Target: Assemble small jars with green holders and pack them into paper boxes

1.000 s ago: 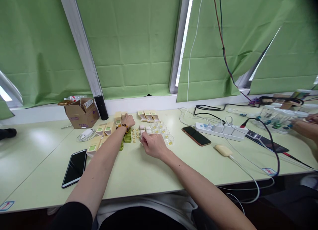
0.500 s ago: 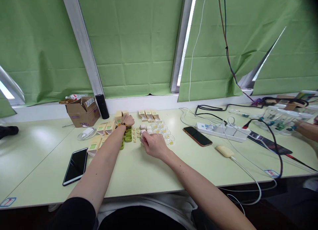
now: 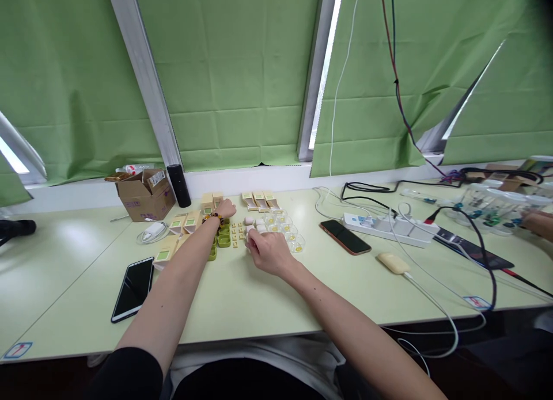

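My left hand [image 3: 226,208], a beaded bracelet at its wrist, reaches to the back beside the small beige cartons [image 3: 207,200]. Its fingers are curled and mostly hidden; what they hold, if anything, does not show. In front of it stand small olive-green open boxes [image 3: 223,240], partly behind my forearm. My right hand [image 3: 270,252] is closed, thumb and fingertips together, at the near end of the pale pink cylinders [image 3: 249,221]; its contents cannot be made out. Small yellowish pieces [image 3: 235,236] lie in rows between my hands. Clear cups with yellow bits [image 3: 296,243] stand right of the cylinders.
A phone [image 3: 133,289] lies at the left, another phone [image 3: 344,236] at the right. Beyond are a power strip [image 3: 393,229], a cream device [image 3: 394,263] and cables. A cardboard box [image 3: 146,200] and black cylinder [image 3: 178,185] stand at the back. Another person's hand [image 3: 538,223] is far right.
The fingers of my left hand look more curled than before, at nearly the same place. My right hand has stayed put. The view has shifted slightly.
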The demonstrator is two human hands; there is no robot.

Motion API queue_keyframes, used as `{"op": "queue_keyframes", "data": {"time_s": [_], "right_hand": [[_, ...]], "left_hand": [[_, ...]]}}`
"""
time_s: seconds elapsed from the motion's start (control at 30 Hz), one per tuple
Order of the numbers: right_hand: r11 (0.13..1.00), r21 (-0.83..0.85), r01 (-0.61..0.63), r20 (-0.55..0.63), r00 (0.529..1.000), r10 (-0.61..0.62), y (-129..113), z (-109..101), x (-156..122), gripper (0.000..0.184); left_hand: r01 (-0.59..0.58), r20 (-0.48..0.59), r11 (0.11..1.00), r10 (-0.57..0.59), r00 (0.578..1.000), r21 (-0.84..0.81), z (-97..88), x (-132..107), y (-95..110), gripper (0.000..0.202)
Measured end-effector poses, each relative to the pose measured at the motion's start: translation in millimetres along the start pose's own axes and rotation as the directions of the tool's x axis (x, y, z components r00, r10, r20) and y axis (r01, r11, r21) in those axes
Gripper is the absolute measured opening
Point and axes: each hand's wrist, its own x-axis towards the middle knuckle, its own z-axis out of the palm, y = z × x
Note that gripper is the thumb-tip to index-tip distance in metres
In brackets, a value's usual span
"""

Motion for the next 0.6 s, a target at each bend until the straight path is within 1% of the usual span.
{"op": "queue_keyframes", "data": {"time_s": [0.1, 0.2, 0.3, 0.37, 0.4, 0.43, 0.5, 0.6], "right_hand": [[1.0, -0.001, -0.001, 0.007, 1.0, 0.001, 1, 0, 0, 0.015], [1.0, -0.024, 0.002, 0.029, 1.0, -0.002, 1, 0, 0, 0.014], [0.998, -0.045, 0.043, 0.063, 0.997, -0.04, -1, 1, -1, 0.016], [0.995, -0.05, 0.089, 0.099, 0.992, -0.083, -5, 3, -2, 0.02], [0.993, -0.048, 0.111, 0.12, 0.987, -0.105, -8, 4, -3, 0.021], [0.99, -0.045, 0.133, 0.144, 0.982, -0.126, -11, 6, -3, 0.021], [0.984, -0.038, 0.177, 0.188, 0.968, -0.166, -18, 11, -5, 0.02], [0.97, -0.041, 0.24, 0.234, 0.946, -0.224, -27, 19, -8, 0.02]], "left_hand": [[-0.048, -0.072, 0.995, 0.042, 0.997, -0.089, -13.5, -12, 7, 0.036], [-0.144, -0.162, 0.978, 0.119, 0.98, -0.154, -34.4, -35, 11, 0.043], [-0.233, -0.242, 0.954, 0.185, 0.953, -0.19, -56.5, -72, 8, 0.042], [-0.325, -0.35, 0.92, 0.238, 0.906, -0.217, -67.6, -101, 2, 0.037], [-0.345, -0.388, 0.915, 0.247, 0.888, -0.209, -71.3, -116, -3, 0.035], [-0.343, -0.405, 0.918, 0.241, 0.882, -0.2, -73.6, -130, -8, 0.033], [-0.3, -0.404, 0.94, 0.215, 0.889, -0.162, -74.2, -154, -20, 0.033], [-0.192, -0.358, 0.98, 0.166, 0.919, -0.04, -66.8, -176, -40, 0.029]]}}
